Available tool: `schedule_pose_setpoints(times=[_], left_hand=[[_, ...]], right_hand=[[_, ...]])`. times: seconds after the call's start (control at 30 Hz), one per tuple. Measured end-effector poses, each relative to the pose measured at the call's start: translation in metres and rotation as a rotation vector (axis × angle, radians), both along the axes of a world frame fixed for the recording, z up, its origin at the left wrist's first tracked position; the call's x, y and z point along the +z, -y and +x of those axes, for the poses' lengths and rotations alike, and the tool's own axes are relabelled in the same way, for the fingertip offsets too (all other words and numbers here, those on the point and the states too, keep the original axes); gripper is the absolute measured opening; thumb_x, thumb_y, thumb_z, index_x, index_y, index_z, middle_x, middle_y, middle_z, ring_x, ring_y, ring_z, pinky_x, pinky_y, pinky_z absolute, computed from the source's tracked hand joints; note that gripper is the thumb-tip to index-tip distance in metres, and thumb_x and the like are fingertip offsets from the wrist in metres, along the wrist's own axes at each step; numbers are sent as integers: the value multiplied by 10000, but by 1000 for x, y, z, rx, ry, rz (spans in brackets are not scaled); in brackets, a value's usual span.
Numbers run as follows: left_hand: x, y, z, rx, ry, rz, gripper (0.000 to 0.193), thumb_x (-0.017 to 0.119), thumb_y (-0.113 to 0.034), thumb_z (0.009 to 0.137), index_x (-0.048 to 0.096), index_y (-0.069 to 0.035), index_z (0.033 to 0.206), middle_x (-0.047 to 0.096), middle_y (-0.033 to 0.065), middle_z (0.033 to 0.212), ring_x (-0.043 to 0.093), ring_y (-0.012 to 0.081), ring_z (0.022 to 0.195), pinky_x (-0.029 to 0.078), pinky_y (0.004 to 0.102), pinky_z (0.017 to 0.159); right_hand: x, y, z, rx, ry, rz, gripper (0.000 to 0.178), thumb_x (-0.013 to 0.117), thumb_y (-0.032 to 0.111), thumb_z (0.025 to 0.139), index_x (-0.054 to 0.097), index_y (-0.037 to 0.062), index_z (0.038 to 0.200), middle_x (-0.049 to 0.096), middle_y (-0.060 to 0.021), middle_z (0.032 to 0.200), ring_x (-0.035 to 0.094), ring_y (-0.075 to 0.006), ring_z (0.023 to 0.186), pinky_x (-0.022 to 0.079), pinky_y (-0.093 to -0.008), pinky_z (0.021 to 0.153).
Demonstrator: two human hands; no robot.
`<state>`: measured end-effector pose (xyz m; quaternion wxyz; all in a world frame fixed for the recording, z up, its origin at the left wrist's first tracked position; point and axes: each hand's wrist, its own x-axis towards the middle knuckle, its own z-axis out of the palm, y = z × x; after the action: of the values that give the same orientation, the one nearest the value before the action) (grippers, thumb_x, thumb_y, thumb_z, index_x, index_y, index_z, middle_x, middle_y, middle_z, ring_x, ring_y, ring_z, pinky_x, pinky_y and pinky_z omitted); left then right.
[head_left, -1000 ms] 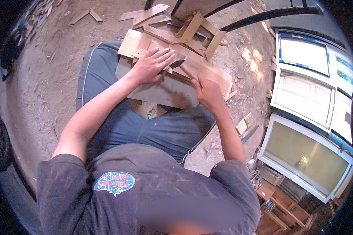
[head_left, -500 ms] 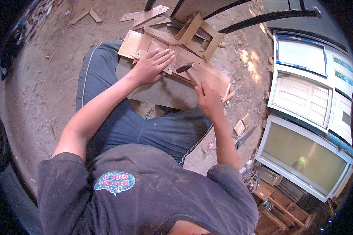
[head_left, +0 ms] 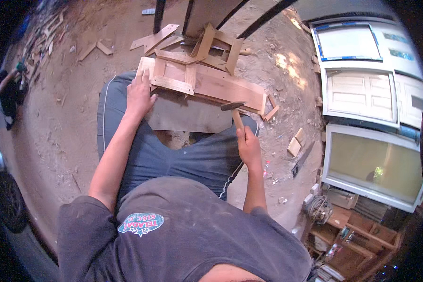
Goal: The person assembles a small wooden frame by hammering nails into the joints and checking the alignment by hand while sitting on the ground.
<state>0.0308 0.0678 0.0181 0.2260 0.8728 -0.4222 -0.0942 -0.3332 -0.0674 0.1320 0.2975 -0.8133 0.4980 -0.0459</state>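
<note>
My right hand [head_left: 250, 149] is closed round the wooden handle of a hammer [head_left: 238, 121]. Its dark head hangs just below the near edge of a long reddish-brown board [head_left: 230, 89], near the right end. My left hand [head_left: 140, 96] lies with fingers stretched over the pale left end of the woodwork, thumb apart. Between the hands, a small rectangular frame of wooden strips [head_left: 173, 84] sits on the board. Beneath it all, a grey panel [head_left: 188, 113] rests across my thighs. I see no nail at the hammer head.
Angled wooden frames [head_left: 216, 49] stack beyond the board, near dark metal legs. On the dirt floor at right lie small wood blocks [head_left: 294, 146] and a handsaw [head_left: 302, 160]. White framed panels [head_left: 362, 94] line the right side. Wood scraps [head_left: 49, 37] litter the far left.
My left hand has moved off the small frame to the woodwork's left end. The hammer has come down from over the board to its near edge. The view has shifted.
</note>
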Motion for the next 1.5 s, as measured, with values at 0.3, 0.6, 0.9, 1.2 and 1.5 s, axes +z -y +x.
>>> schedule_pose_setpoints(times=[0.3, 0.6, 0.9, 1.2, 1.5], left_hand=[[-32, 6, 14, 105, -334, -225, 444, 789, -239, 820, 672, 13, 1167, 752, 193, 970, 728, 352, 848, 570, 448, 795], [-14, 1, 26, 277, -1364, -382, 400, 672, -447, 991, 691, -70, 1125, 749, 40, 1014, 691, 121, 809, 462, 260, 619], [-5, 12, 20, 208, -1341, -370, 287, 686, -347, 960, 692, -76, 1057, 679, 4, 885, 648, 132, 777, 470, 301, 677], [-19, 16, 3, 243, -1080, -233, 312, 692, -402, 937, 714, -90, 943, 648, -14, 827, 595, 107, 760, 474, 316, 664], [-35, 20, -2, 187, -802, -160, 463, 678, -434, 943, 743, 24, 960, 681, 57, 723, 605, 122, 604, 474, 311, 558]], right_hand=[[-35, -16, -3, -15, 21, -105, 404, 498, 417, 1063, 581, 33, 972, 662, -318, 817, 637, -554, 825, 466, -642, 691], [-34, -19, -6, -30, 10, -128, 431, 477, 434, 1061, 582, 22, 997, 671, -330, 841, 641, -563, 847, 488, -656, 735], [-42, -18, -6, -12, 47, -186, 448, 470, 450, 1058, 598, 22, 1023, 682, -328, 870, 650, -555, 867, 500, -660, 757], [-37, -17, -4, -8, 12, -184, 420, 488, 434, 1056, 609, 32, 1030, 693, -310, 861, 667, -534, 849, 520, -646, 744], [-27, -16, 0, 11, -44, -117, 406, 499, 426, 1047, 627, 41, 1040, 701, -311, 902, 671, -526, 903, 518, -630, 801]])
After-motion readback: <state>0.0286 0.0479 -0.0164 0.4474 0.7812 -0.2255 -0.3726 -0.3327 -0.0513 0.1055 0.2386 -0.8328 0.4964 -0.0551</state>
